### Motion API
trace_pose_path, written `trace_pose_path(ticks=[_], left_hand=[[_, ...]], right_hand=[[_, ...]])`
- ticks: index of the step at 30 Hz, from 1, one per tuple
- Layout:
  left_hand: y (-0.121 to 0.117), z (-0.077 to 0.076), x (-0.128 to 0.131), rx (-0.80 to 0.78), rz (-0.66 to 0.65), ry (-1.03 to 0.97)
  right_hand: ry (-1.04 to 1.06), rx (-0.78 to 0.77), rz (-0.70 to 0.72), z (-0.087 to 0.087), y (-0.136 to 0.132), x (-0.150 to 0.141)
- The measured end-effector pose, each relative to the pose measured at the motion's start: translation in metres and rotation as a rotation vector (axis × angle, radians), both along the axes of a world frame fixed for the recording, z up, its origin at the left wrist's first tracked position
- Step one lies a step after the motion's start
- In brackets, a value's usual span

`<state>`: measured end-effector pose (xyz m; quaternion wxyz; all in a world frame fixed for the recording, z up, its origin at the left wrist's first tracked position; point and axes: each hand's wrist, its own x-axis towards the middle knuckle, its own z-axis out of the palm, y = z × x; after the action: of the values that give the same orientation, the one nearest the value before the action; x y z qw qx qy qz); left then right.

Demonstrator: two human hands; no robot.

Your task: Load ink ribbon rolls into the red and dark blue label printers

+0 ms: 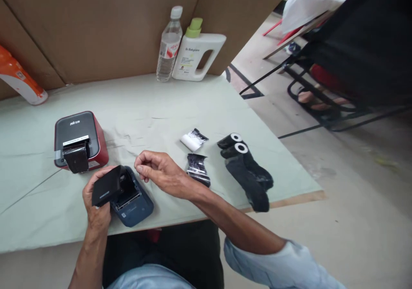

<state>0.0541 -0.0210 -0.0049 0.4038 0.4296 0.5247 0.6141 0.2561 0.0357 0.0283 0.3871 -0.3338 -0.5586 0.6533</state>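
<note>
The blue device is lying near the front edge of the desk, its black lid standing open. At its left, the left hand is holding the lid, with its fingers curling around the far side, partly hidden. The right hand is hovering by the device's right far corner; its fingers are bending in, with the tips close to the thumb, and whether they are pinching anything small I cannot tell.

Beyond the blue device and to its left, a red-and-black device is sitting with a dark strip hanging from its front. To the right of the blue device, a white-and-black piece and a dark, shiny piece are lying apart; farther right, two black rolls are resting beside black fabric. Well beyond it, a clear bottle and a white jug are standing upright before a brown panel.
</note>
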Motion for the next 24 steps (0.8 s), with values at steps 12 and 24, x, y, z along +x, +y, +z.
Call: trace_pose_path(ticks=[12,24], left_hand=[[0.002,0.003,0.002,-0.024,0.083,-0.038],[0.004,0.008,0.002,0.092,-0.16,-0.001]], right_hand=[[0.14,-0.005,-0.117,0.0,-0.009,-0.003],[-0.126,0.415,-0.013,0.02,0.024,-0.008]])
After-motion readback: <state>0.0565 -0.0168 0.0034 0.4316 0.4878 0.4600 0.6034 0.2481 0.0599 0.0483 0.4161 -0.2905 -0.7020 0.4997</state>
